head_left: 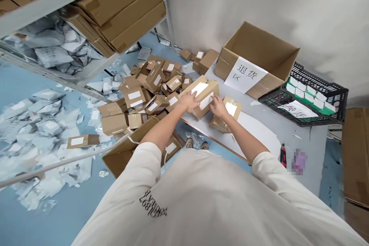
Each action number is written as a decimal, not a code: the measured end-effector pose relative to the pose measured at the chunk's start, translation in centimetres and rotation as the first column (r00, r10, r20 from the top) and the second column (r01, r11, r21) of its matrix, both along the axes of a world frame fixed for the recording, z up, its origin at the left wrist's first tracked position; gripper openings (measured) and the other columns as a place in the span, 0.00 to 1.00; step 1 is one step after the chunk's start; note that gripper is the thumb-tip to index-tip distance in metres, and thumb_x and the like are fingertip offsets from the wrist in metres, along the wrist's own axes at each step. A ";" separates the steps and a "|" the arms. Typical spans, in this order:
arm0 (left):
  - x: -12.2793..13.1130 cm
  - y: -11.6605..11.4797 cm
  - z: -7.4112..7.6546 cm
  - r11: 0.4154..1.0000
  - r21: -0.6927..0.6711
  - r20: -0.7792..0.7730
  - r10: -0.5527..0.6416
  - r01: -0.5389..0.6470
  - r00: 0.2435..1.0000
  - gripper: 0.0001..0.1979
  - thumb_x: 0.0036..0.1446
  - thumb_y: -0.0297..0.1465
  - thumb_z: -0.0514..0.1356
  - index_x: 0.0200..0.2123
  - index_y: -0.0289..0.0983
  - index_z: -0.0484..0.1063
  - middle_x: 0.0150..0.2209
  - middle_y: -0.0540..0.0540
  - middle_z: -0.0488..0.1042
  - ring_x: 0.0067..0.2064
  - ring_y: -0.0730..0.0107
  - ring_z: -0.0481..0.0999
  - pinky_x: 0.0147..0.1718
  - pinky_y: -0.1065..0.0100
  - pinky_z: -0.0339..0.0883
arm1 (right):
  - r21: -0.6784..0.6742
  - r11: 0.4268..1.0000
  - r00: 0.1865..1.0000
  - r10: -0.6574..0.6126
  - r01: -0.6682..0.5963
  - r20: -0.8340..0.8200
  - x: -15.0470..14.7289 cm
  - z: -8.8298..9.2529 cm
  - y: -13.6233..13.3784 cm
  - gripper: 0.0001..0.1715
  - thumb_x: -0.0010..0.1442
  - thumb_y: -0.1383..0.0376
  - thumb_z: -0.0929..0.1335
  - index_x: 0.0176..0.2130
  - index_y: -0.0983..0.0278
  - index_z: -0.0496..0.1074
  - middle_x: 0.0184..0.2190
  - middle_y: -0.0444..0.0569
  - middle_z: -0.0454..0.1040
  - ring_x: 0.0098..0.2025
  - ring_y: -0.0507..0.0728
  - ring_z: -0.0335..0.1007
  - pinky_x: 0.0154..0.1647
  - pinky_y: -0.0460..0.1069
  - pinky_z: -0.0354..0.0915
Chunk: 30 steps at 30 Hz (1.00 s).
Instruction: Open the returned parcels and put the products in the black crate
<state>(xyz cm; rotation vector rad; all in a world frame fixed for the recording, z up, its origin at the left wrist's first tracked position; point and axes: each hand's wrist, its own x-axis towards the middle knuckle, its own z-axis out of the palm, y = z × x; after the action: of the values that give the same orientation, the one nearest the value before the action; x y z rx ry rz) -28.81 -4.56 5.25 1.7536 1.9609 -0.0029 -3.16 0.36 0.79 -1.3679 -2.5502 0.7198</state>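
Note:
A brown cardboard box (213,87) with white labels lies on the table's near edge in front of me. My left hand (188,101) rests on its left part, fingers stretched out and apart. At its right side, my right hand (219,107) touches the box near the edge of a white label (206,101), with fingers slightly bent and apart. Another taped box (220,123) with a label sits just beside and below my right hand. I cannot tell whether the labelled faces under my hands belong to one box or two pressed together.
Left of the table, small labelled boxes (154,77) are heaped up. An open carton (118,158) stands below them. White parcels (47,127) cover the floor by the shelf (89,71). A large carton (245,52), black crate (340,94) and red-black cutter (283,156) are right.

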 end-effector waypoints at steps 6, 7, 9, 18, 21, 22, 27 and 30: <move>-4.0 2.8 -2.1 0.989 -0.056 0.257 0.147 -0.137 0.955 0.45 0.69 0.50 0.59 0.85 0.44 0.61 0.80 0.43 0.70 0.78 0.43 0.71 0.75 0.55 0.67 | -0.099 0.995 0.994 0.043 -0.033 0.103 -3.5 -0.3 -1.0 0.45 0.73 0.60 0.66 0.83 0.66 0.60 0.85 0.65 0.56 0.82 0.77 0.59 0.80 0.74 0.61; -4.5 3.0 -2.5 0.987 -0.064 0.288 0.162 -0.150 0.944 0.44 0.70 0.50 0.59 0.85 0.44 0.62 0.79 0.43 0.71 0.78 0.42 0.72 0.74 0.54 0.68 | -0.097 0.995 0.992 0.042 -0.030 0.123 -3.8 -0.1 -1.1 0.45 0.73 0.60 0.66 0.83 0.66 0.60 0.85 0.65 0.55 0.82 0.77 0.59 0.80 0.73 0.61; -5.2 3.3 -3.5 0.987 -0.063 0.354 0.158 -0.145 0.922 0.42 0.70 0.48 0.59 0.83 0.43 0.65 0.77 0.43 0.75 0.76 0.43 0.74 0.73 0.55 0.69 | -0.084 0.996 0.987 0.035 -0.022 0.159 -4.4 0.4 -1.2 0.44 0.75 0.60 0.65 0.83 0.66 0.61 0.85 0.65 0.55 0.80 0.78 0.61 0.79 0.73 0.62; -5.0 4.4 -6.4 0.985 -0.079 0.351 0.169 -0.151 0.921 0.31 0.69 0.34 0.59 0.73 0.34 0.75 0.69 0.31 0.80 0.67 0.42 0.80 0.68 0.50 0.74 | -0.146 0.983 0.958 0.143 -0.108 0.251 -5.1 1.3 -0.6 0.40 0.74 0.61 0.67 0.79 0.66 0.69 0.84 0.64 0.60 0.80 0.80 0.59 0.76 0.74 0.64; -4.0 5.0 -6.1 0.989 0.071 0.252 0.109 -0.131 0.961 0.37 0.65 0.31 0.62 0.77 0.37 0.69 0.75 0.32 0.72 0.74 0.39 0.71 0.75 0.45 0.66 | -0.140 0.985 0.967 0.133 -0.104 0.217 -4.2 1.2 -0.5 0.39 0.74 0.60 0.67 0.79 0.65 0.70 0.83 0.63 0.61 0.80 0.78 0.61 0.76 0.73 0.64; -3.4 5.1 -5.8 0.985 0.132 0.229 0.075 -0.108 0.970 0.37 0.65 0.29 0.62 0.77 0.39 0.69 0.76 0.33 0.70 0.76 0.39 0.69 0.76 0.44 0.64 | -0.120 0.990 0.973 0.102 -0.078 0.208 -3.6 1.2 -0.5 0.38 0.74 0.61 0.67 0.78 0.64 0.71 0.83 0.63 0.62 0.79 0.78 0.61 0.76 0.73 0.64; 2.0 5.9 -3.9 0.950 0.276 0.206 -0.207 0.147 0.956 0.29 0.70 0.27 0.57 0.72 0.37 0.75 0.72 0.33 0.74 0.74 0.42 0.71 0.75 0.44 0.65 | 0.001 0.982 0.965 -0.183 0.186 0.190 1.1 1.4 -1.6 0.34 0.74 0.62 0.64 0.73 0.65 0.75 0.81 0.66 0.64 0.79 0.78 0.60 0.78 0.75 0.61; 6.5 5.9 -2.9 0.887 0.276 0.215 -0.433 0.371 0.875 0.25 0.72 0.28 0.56 0.68 0.37 0.78 0.67 0.34 0.79 0.70 0.47 0.77 0.74 0.51 0.68 | 0.041 0.938 0.919 -0.346 0.345 0.189 5.0 1.4 -2.5 0.35 0.73 0.62 0.65 0.74 0.65 0.73 0.81 0.67 0.62 0.80 0.78 0.58 0.78 0.75 0.60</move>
<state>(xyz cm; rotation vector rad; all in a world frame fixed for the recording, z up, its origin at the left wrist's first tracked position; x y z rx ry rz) -22.33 1.33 2.39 2.1582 1.4140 0.3142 1.79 -2.15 2.15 -1.9044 -2.3389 0.5350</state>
